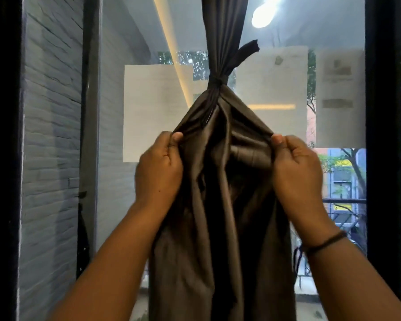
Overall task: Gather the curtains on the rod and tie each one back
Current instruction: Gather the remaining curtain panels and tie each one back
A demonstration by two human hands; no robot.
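Note:
A dark brown curtain hangs in front of a window, bunched tight by a dark tie-back knotted around it; one loose end of the tie sticks up to the right. Below the knot the cloth spreads out wide. My left hand pinches the curtain's left edge between thumb and fingers. At the same height my right hand pinches the right edge. Both hands hold the fabric stretched apart. The rod is out of view above.
The window glass is right behind the curtain, with white paper sheets stuck on it. A dark frame post stands at the right and a grey brick wall at the left. A railing and street show outside.

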